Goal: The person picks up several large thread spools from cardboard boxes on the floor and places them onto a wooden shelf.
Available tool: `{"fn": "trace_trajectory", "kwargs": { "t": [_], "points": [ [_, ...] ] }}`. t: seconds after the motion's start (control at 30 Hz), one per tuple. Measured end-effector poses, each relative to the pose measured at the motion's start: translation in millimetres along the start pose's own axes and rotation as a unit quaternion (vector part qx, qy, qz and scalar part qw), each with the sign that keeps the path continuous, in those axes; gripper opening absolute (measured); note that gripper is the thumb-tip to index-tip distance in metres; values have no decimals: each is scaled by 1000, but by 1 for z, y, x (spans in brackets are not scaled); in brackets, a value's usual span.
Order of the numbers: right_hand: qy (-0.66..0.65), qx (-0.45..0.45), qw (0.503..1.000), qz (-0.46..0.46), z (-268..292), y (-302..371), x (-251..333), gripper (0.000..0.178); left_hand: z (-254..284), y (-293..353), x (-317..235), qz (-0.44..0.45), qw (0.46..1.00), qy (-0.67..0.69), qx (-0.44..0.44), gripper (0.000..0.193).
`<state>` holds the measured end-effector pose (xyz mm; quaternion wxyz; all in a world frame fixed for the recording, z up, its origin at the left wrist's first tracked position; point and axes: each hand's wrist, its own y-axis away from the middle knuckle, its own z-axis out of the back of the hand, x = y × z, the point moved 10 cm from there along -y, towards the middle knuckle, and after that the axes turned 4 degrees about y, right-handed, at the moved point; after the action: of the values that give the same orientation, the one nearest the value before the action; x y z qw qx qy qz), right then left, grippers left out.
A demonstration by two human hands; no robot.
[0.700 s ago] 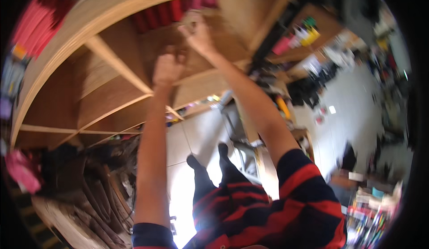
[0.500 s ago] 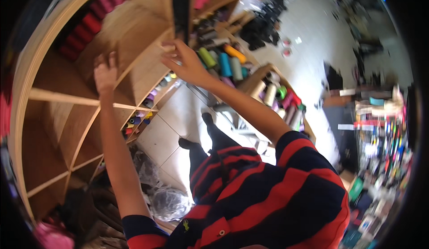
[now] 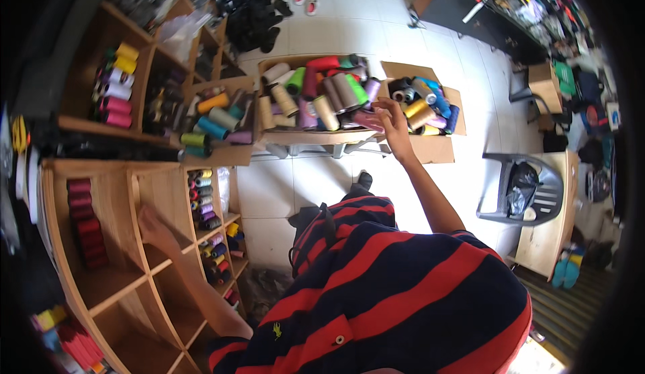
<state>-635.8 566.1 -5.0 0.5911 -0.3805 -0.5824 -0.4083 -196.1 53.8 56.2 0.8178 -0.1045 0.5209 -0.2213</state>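
Note:
My left hand (image 3: 157,231) is at the wooden cubby shelf (image 3: 119,292) on the left. Its fingers are stretched out along an upright divider, and I see nothing in it. A stack of dark red and bright red thread spools (image 3: 88,229) stands in the compartment farther left. My right hand (image 3: 395,127) is at the right end of a cardboard box (image 3: 295,136) heaped with thread cones. Its fingers are apart and slightly curled beside a mauve thread cone (image 3: 367,120); whether they touch it is hard to tell. Cream cones (image 3: 326,113) and green ones lie farther left in the heap.
Right of the heap, an open carton (image 3: 440,149) holds blue, yellow and grey cones. Another box (image 3: 230,155) of cones adjoins the heaped box on its left. A dark plastic chair (image 3: 494,184) bears a black bag. Small spools (image 3: 201,199) fill nearby cubbies.
My view has swung toward the boxes. My right hand has moved from above the shelf to the heaped box. My left hand remains at the shelf, now lower against a divider.

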Motion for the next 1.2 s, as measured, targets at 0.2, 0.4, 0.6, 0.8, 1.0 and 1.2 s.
{"fn": "trace_trajectory", "kwargs": {
  "t": [0.2, 0.4, 0.6, 0.8, 1.0, 1.2],
  "points": [
    [8, -73, 997, -8, 139, 6, -26, 37, -174, 101, -102, 91, 987, 108, 72, 22],
    [-1, -138, 990, -9, 236, 0, -47, 26, -336, 204, -177, 143, 937, 212, 240, 44],
    [76, -177, 979, -72, 302, 26, -79, 22, -451, 295, -294, 67, 893, 178, 407, 31],
    [132, -207, 959, -138, 337, 66, -113, 21, -589, 402, -352, -23, 767, 161, 621, 21],
    [177, -205, 950, -158, 347, 77, -109, 19, -689, 466, -377, -268, 791, 105, 540, 43],
    [273, -170, 936, -142, 350, 29, -131, 27, -700, 470, -358, -157, 830, 89, 528, 44]
  ]
}}
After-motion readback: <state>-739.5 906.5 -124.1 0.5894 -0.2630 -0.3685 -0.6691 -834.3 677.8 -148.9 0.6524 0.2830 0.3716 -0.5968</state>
